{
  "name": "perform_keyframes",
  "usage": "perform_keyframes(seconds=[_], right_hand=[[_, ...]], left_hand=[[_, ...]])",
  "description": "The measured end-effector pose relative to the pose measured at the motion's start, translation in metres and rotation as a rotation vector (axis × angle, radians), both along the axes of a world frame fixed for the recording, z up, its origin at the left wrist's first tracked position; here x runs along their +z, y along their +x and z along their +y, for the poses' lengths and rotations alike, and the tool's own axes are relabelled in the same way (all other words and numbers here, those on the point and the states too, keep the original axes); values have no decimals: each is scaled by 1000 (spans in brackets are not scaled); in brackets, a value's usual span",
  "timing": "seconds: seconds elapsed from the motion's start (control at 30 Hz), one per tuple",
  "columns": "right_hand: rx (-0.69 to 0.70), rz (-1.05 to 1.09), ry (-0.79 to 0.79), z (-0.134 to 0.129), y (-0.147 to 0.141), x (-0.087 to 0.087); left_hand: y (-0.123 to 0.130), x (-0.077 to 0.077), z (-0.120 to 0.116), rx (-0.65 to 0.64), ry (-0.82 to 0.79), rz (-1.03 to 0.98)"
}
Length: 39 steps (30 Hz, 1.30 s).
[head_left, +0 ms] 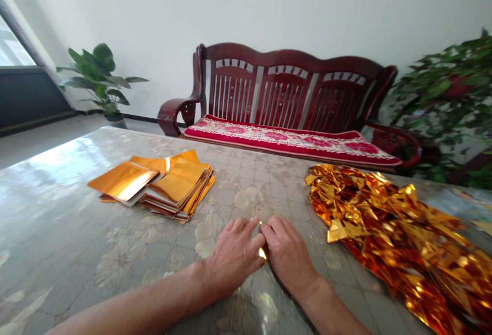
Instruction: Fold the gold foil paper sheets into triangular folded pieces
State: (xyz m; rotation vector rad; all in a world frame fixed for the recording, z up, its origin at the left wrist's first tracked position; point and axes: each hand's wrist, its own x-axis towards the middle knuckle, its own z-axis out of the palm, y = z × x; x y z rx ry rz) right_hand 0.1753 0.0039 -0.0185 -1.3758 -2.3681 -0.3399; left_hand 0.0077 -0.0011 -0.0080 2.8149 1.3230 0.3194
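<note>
Close together over the middle of the table, my left hand (236, 253) and my right hand (287, 253) both grip a small piece of gold foil paper (262, 253). Most of that piece is hidden under my fingers; only bright gold bits show between the hands. To the left of my hands lies a loose stack of flat gold foil paper sheets (180, 181), some fanned out with pale undersides showing. On the right spreads a large heap of folded gold foil pieces (369, 212), pointed and crumpled in shape.
The table (161, 253) has a glossy, flower-patterned cover. Behind it stands a dark red wooden bench (284, 89) with a red floral seat cover (284, 138). Leafy plants stand at the left (102, 79) and right (453, 99). A clear plastic sheet (457, 204) lies at the right edge.
</note>
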Motion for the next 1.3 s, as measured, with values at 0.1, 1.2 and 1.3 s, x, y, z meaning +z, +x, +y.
perform_keyframes(seconds=[0.1,1.2,1.3], right_hand=[[3,-6,-12,0,0,0],[3,202,-65,-3,3,5],[12,207,-71,-4,3,5]], left_hand=[[0,-1,0,1,-4,4],[-2,8,4,52,-115,-92],[-2,7,4,57,-111,-107]])
